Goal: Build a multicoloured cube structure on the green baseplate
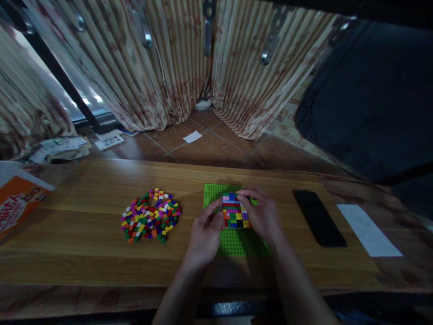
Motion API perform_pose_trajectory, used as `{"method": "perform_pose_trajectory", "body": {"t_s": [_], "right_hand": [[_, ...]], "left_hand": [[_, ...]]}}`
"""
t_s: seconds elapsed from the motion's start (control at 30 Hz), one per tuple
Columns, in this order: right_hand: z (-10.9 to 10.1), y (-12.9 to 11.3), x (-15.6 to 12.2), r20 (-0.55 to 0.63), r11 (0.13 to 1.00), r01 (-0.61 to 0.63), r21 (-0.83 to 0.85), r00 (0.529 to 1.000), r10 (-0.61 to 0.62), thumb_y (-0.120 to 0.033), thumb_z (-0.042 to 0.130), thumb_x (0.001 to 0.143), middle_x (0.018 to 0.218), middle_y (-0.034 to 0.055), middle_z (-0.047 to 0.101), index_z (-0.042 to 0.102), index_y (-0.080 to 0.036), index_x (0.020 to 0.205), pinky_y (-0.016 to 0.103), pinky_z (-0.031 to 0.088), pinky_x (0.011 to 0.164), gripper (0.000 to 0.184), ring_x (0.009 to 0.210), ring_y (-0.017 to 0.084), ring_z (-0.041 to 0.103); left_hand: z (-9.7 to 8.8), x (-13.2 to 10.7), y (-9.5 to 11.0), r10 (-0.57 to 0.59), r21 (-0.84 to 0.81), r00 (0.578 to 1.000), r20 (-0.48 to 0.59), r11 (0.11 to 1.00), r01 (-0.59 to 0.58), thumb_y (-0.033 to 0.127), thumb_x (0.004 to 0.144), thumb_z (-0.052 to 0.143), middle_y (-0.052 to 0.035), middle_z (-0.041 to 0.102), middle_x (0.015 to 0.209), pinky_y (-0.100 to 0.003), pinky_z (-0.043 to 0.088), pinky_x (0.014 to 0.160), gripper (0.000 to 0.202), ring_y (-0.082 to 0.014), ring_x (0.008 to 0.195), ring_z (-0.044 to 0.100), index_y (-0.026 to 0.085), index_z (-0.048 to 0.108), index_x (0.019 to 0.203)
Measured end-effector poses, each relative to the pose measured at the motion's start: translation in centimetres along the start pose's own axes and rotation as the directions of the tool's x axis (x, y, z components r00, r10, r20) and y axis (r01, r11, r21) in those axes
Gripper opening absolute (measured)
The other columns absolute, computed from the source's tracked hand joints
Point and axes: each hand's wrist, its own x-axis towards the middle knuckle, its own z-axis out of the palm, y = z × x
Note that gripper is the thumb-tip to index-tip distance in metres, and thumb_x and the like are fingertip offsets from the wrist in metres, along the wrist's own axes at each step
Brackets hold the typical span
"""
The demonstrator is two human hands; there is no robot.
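Observation:
A multicoloured panel of building bricks [232, 211] is between my two hands, over a green studded baseplate [235, 246]. My left hand [205, 232] grips the panel's left edge with thumb and fingers. At the upper right corner, the fingertips of my right hand [265, 214] close on the panel, and that hand covers part of its right side. Whether the panel touches the baseplate I cannot tell. To the left, a loose heap of small coloured bricks [152, 219] lies on the wooden table [101, 266].
A black phone-like slab [320, 219] and a white paper strip [368, 230] lie to the right. An orange and white package [20, 198] is at the far left. Striped curtains [176, 67] hang beyond the table, above a tiled floor [216, 144] with a paper scrap [192, 136].

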Motion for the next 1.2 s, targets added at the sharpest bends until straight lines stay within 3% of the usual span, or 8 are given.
{"method": "perform_pose_trajectory", "body": {"t_s": [0.17, 0.4, 0.87, 1.2], "right_hand": [[0.0, 0.1, 0.1, 0.02, 1.0, 0.003, 0.004, 1.0, -0.003, -0.034, 0.061, 0.085, 0.097, 0.006, 0.069, 0.074, -0.022, 0.086, 0.038, 0.046, 0.091, 0.018, 0.095, 0.022, 0.063], [0.1, 0.0, 0.1, 0.035, 1.0, -0.011, -0.004, 0.999, 0.011, -0.036, 0.059, 0.085, 0.094, 0.0052, 0.071, 0.073, -0.022, 0.085, 0.037, 0.047, 0.089, 0.02, 0.094, 0.022, 0.063], [0.0, -0.3, 0.2, 0.057, 0.999, 0.027, -0.042, 0.998, -0.025, -0.034, 0.058, 0.086, 0.09, 0.0045, 0.074, 0.074, -0.023, 0.082, 0.036, 0.049, 0.084, 0.02, 0.088, 0.021, 0.066], [0.0, -0.2, 0.2, 0.065, 1.0, -0.023, -0.013, 0.998, 0.024, -0.036, 0.06, 0.084, 0.092, 0.0047, 0.075, 0.076, -0.023, 0.083, 0.037, 0.051, 0.086, 0.02, 0.09, 0.021, 0.067]], "left_hand": [[-0.2, 0.2, -0.3, 0.037, 0.068, 0.999, 0.035, 0.997, -0.039, 0.031, 0.079, 0.059, 0.0062, 0.044, 0.053, -0.021, 0.028, 0.049, 0.047, -0.007, 0.047, 0.032, 0.014, 0.066, 0.123], [-0.1, 0.1, -0.2, 0.027, 0.042, 0.999, 0.034, 0.999, -0.029, 0.03, 0.078, 0.06, 0.006, 0.046, 0.055, -0.021, 0.03, 0.05, 0.046, -0.0071, 0.048, 0.033, 0.015, 0.066, 0.122], [-0.1, 0.0, -0.8, 0.081, 0.028, 0.996, 0.028, 0.996, -0.082, 0.027, 0.078, 0.065, 0.0036, 0.052, 0.054, -0.024, 0.041, 0.061, 0.037, -0.0142, 0.062, 0.052, 0.02, 0.071, 0.114], [-0.2, -0.1, -0.9, 0.052, -0.014, 0.998, 0.037, 0.999, -0.051, 0.03, 0.076, 0.07, -0.0002, 0.063, 0.066, -0.023, 0.042, 0.057, 0.037, -0.0145, 0.064, 0.056, 0.02, 0.072, 0.111]]}}
